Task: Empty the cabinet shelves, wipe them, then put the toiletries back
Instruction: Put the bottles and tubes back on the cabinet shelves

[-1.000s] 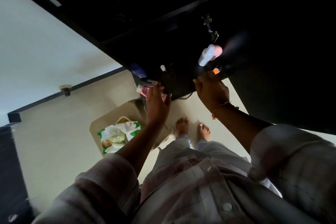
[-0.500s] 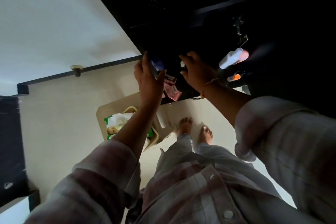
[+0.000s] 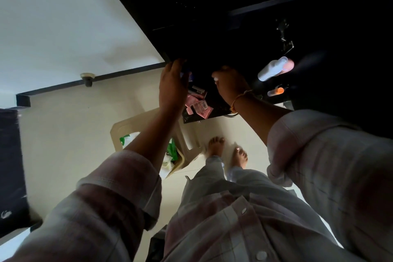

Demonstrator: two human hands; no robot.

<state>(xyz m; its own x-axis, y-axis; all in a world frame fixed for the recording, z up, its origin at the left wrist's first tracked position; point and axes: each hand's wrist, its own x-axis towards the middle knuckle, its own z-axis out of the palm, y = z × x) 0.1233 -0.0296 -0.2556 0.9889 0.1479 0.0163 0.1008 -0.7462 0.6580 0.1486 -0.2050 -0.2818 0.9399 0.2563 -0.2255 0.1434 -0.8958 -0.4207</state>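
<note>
Both our hands reach into the dark shelf (image 3: 212,110): left hand (image 3: 172,85) curls round something (too dim to name), right hand (image 3: 230,85) grip unclear. Pink packets (image 3: 198,105) lie between our wrists, nearer the left.

Both reaching into dark cabinet (image 3: 244,34): left hand (image 3: 173,85) beside pink sachets (image 3: 198,104), right hand (image 3: 230,84) near white bottle (image 3: 271,69). Grip hidden in shadow.

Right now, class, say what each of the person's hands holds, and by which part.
It cannot be told. The left hand and right hand reach into the dark cabinet shelf, their fingers hidden; the pink packets lie unheld between them.
</note>
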